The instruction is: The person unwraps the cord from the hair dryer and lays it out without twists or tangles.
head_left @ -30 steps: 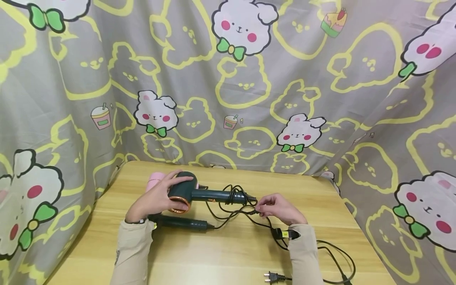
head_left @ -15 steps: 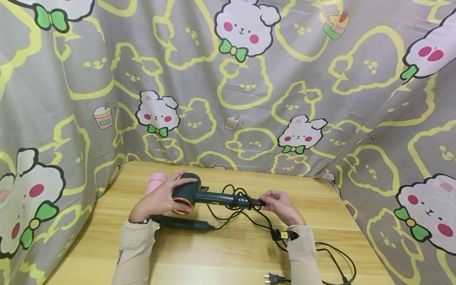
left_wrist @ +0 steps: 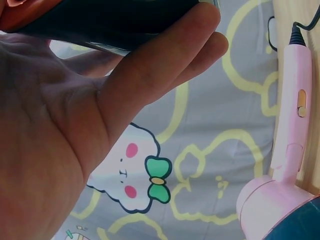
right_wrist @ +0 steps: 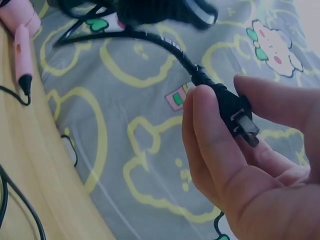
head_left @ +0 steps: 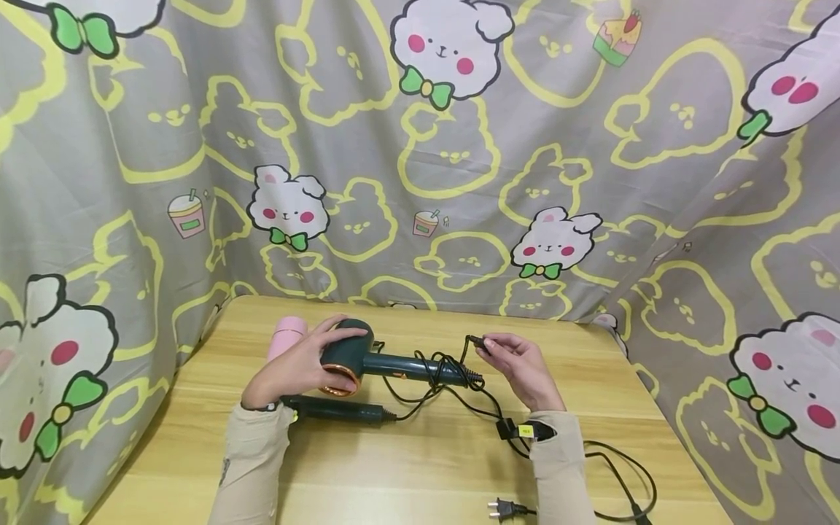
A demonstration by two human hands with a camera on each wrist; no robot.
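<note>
My left hand (head_left: pixel 289 368) grips the head of a dark green hair dryer (head_left: pixel 353 348) with a copper-coloured rim, thumb at the rim and fingers over the far side. The handle points right, held up above the table. Black power cord (head_left: pixel 441 373) is looped several times around the handle's end. Right of it, my right hand (head_left: pixel 525 370) pinches the cord's two-pin plug (right_wrist: pixel 231 107) between thumb and fingers, its prongs facing back toward the palm in the right wrist view. A short stretch of cord runs from the plug to the loops.
A second dark hair dryer (head_left: pixel 344 413) lies on the table (head_left: pixel 394 481) below the left hand. Behind that hand is a pink hair dryer (left_wrist: pixel 291 115). Another plug (head_left: pixel 504 509) and loose cord lie at the front right. A patterned curtain (head_left: pixel 459 182) encloses the table.
My right hand has brought the plug from the handle's end up and behind it, adding cord around the handle. The held dryer has shifted slightly right in my left hand's grip.
</note>
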